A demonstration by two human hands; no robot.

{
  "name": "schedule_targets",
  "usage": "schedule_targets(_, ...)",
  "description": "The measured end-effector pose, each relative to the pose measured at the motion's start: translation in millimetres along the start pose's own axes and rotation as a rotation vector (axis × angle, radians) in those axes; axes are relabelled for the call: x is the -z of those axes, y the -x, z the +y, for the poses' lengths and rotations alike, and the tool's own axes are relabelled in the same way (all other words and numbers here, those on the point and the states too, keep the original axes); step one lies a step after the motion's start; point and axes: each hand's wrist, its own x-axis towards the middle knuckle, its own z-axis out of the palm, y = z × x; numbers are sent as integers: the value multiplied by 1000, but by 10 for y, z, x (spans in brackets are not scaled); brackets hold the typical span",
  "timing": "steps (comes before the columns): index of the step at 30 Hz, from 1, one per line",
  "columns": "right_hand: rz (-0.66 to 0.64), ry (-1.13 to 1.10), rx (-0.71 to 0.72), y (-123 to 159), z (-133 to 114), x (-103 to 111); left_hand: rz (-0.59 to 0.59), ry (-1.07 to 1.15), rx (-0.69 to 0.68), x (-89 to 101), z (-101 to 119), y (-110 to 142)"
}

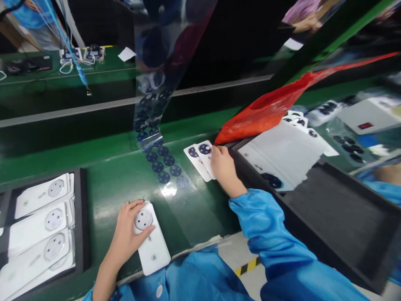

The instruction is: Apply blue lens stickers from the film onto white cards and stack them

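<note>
My left hand [127, 236] rests on a white cover [151, 240] lying flat on the green bench [103, 188]; the fingers curl over its near-left edge and the thumb presses beside the round camera ring at its top end, so the hand grips the cover against the bench. My right hand [223, 167] reaches forward in a blue sleeve [266, 225] and pinches two more covers [200, 161], fanned and overlapping, with dark camera rings at their far ends. The fingers close on their right edges; the covers lie on the bench just left of the hand.

Between my hands, a clear film strip [155, 125] runs down from above onto the bench, carrying rows of dark blue round stickers [163, 163]. Its lower end lies flat, near the fanned covers and well apart from the cover under my left hand.

At the left, a black tray [82, 217] holds stacked white covers [40, 221] with grey rings facing up. At the right, another black tray [338, 217] sits beside a pile of white sheets [282, 154], and a red plastic bag [275, 106] lies just beyond my right hand. A white box [366, 115] with a red switch stands farther right. Across the bench, small devices and cables [81, 54] sit near a scrap of paper [126, 53].
</note>
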Motion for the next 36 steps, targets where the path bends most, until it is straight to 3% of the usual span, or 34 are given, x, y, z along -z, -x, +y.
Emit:
schedule_targets(2,0,55,99,66,-140,-20,-7,-17,5,-8,-33,-3)
schedule_targets(4,-86,52,333,147,-281,11,-12,-32,11,-13,-53,-3)
schedule_targets(7,-393,-87,738,255,-394,52,-18,-48,17,-11,-57,1)
schedule_targets(9,-540,-164,851,301,-393,30,-22,-53,22,-5,-48,5)
schedule_targets(19,-531,-65,958,255,-210,-161,-33,-46,61,8,12,7)
schedule_targets(25,-616,-44,1033,250,-186,-166,-50,-34,73,8,35,-5)
schedule_targets(32,-500,-23,1022,302,-240,-236,-51,-19,78,18,34,11)
schedule_targets(36,-456,-10,1058,354,-324,-169,-50,-9,81,17,42,14)
